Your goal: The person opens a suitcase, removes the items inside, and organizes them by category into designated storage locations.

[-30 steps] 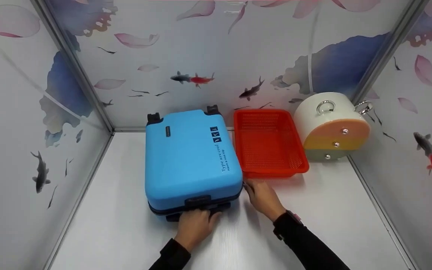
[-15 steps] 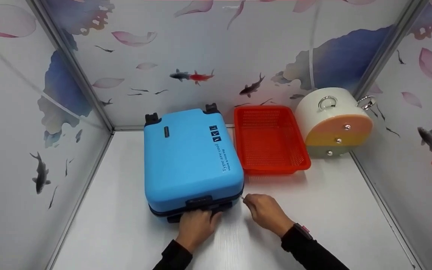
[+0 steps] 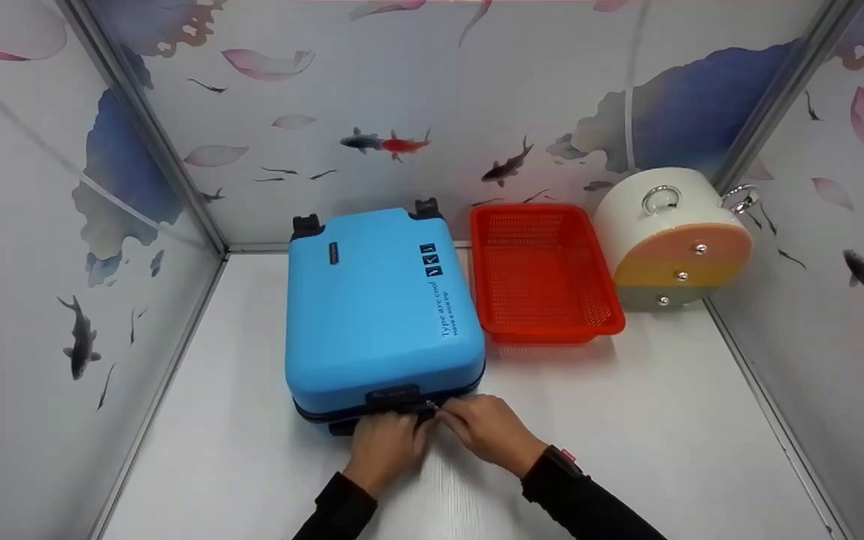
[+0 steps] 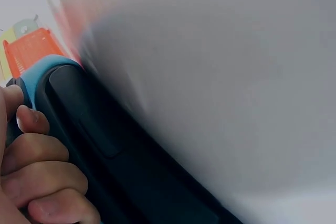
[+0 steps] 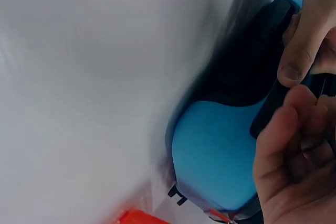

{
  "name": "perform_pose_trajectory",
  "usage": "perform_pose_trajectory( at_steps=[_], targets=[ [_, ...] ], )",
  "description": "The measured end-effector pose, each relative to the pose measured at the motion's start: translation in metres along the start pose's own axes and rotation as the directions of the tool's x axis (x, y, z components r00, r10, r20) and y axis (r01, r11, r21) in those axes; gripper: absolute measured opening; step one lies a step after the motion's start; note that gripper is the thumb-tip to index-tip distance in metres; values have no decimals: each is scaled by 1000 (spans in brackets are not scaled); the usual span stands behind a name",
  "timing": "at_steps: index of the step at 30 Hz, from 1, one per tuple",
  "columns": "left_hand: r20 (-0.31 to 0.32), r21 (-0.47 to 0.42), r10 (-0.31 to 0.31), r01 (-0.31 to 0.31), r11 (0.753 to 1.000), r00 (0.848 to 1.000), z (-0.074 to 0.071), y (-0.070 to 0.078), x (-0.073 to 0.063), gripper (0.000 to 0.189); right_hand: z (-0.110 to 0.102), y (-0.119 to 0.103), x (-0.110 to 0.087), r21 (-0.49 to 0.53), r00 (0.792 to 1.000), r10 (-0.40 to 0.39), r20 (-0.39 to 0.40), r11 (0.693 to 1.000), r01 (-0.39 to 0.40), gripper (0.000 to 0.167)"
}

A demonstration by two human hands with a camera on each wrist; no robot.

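Observation:
A light blue hard-shell suitcase (image 3: 372, 315) lies flat on the white table, its wheels toward the back wall. At its front end my left hand (image 3: 387, 446) grips the black handle (image 3: 343, 427); the left wrist view shows the curled fingers (image 4: 50, 177) against the black housing (image 4: 121, 135). My right hand (image 3: 492, 431) pinches a small metal zipper pull (image 3: 432, 406) on the black seam, just right of the left thumb. In the right wrist view the two hands nearly meet, and the right fingertips (image 5: 299, 100) mostly hide the pull.
A red plastic basket (image 3: 544, 330) stands right of the suitcase, close to its side. Beyond it, in the back right corner, is a white rounded box (image 3: 649, 225) with coloured drawers and ring handles. Patterned panels (image 3: 432, 97) enclose the table on three sides.
My right hand has travelled with the zipper pull from the suitcase's right side, around the front corner and left along the front seam. My left hand keeps its grip on the handle.

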State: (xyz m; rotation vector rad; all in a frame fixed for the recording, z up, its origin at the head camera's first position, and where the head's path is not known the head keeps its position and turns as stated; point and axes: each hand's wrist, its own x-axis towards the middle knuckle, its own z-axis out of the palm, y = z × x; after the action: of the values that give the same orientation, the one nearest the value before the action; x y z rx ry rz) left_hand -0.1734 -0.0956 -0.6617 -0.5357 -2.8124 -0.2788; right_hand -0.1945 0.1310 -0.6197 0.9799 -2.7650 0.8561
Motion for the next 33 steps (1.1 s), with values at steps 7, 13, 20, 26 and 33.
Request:
perform_pose_trajectory(
  at_steps=[7,13,20,26,33],
  targets=[
    [56,-197,-43,53,979,998,-13,5,5,54,-57,-8,15,18,968,-58,-244,998,64,17],
    [-24,-243,-121,111,964,992,-23,30,11,59,-90,-24,58,-56,924,-78,-375,997,61,30],
    [-135,-196,-195,167,966,972,-26,44,13,44,-59,-38,93,-182,991,105,-85,976,-119,72],
    [-286,-155,-137,95,983,948,-35,42,7,43,-49,-36,98,-269,990,89,-106,956,-115,67],
    [-333,-88,-77,50,995,940,-41,43,2,34,-47,-30,92,-240,989,87,-118,964,-113,65]
  ],
)
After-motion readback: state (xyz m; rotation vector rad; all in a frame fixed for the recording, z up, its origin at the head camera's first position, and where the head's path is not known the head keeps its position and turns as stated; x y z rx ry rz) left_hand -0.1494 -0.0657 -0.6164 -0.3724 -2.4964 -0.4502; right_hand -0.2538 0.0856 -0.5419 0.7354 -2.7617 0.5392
